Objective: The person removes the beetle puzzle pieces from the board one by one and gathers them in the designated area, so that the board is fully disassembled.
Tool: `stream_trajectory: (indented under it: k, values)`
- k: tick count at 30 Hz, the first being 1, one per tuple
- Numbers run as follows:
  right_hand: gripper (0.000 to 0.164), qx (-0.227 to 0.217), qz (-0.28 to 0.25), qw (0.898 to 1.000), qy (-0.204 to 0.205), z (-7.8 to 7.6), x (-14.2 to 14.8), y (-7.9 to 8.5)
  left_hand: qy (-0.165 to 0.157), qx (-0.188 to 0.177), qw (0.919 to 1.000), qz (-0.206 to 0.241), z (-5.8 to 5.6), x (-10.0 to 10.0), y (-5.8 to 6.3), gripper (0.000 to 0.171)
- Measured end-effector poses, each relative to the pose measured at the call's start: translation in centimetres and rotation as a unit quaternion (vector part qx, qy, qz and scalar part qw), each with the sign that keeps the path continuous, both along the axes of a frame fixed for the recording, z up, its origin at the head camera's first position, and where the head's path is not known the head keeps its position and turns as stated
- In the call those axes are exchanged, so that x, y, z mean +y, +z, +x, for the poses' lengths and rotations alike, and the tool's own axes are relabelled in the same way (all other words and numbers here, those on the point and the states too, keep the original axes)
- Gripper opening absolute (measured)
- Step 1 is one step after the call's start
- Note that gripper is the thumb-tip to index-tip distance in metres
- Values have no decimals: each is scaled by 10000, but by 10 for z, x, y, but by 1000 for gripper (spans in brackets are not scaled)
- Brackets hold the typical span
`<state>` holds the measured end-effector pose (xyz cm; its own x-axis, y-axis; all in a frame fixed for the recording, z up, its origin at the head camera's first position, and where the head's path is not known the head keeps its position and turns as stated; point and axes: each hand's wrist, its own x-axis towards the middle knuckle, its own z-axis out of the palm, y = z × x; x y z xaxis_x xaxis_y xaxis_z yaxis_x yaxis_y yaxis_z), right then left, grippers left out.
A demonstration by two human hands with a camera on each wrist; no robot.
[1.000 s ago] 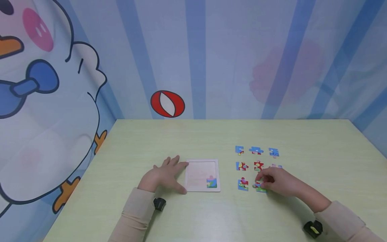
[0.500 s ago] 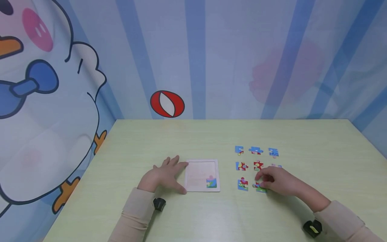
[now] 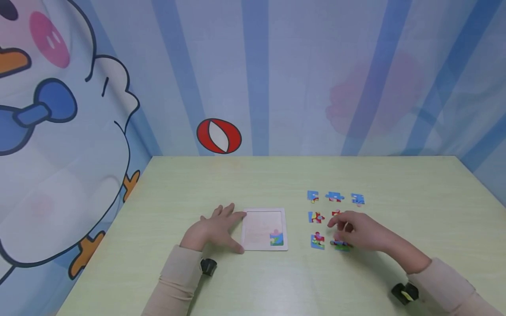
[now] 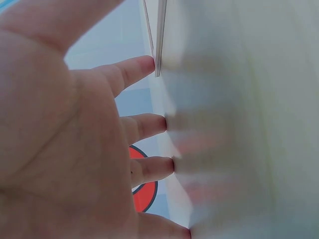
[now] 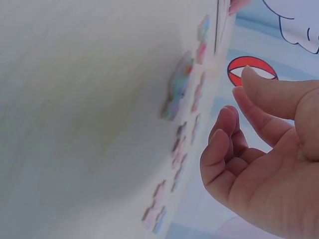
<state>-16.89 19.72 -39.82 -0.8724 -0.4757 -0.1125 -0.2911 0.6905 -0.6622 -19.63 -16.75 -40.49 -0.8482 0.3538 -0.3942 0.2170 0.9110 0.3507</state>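
My left hand (image 3: 215, 230) lies spread at the left side of a white square puzzle tray (image 3: 285, 221), its thumb and index fingertip at the tray's edge. One blue, green and pink jigsaw piece (image 3: 277, 239) sits in the tray's near right corner. Over the loose pieces hovers my right hand (image 3: 363, 230), fingers loosely bent. Beneath it a green and red jigsaw piece (image 3: 342, 247) lies on the table, partly covered. The right wrist view shows this hand (image 5: 269, 154) apart from the nearest piece (image 5: 179, 89), holding nothing.
Several other puzzle pieces lie in rows on the pale table (image 3: 276, 180), among them a top middle piece (image 3: 334, 196) and a near left piece (image 3: 318, 241). A blue striped cloth backdrop (image 3: 292, 79) stands behind the table's far edge.
My right hand has lifted off the near middle piece and shifted slightly away from me, its fingers coming off it. That piece remains on the table. My left hand stays put.
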Motion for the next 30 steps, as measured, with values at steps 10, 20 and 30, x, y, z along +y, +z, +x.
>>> stream_trajectory:
  k: [10, 20, 30]
  values:
    - [28, 167, -164, 9991, 350, -2, -16, 11, 8, -16, 10000, -9, 1, 0, 2, 91]
    - [29, 65, -303, 9985, 447, -6, -40, 17, -5, 0, 10000, -72, 1, 0, 2, 90]
    - [29, 18, -410, 9975, 582, -11, -68, 16, -12, -9, 10000, -86, 1, 1, 2, 91]
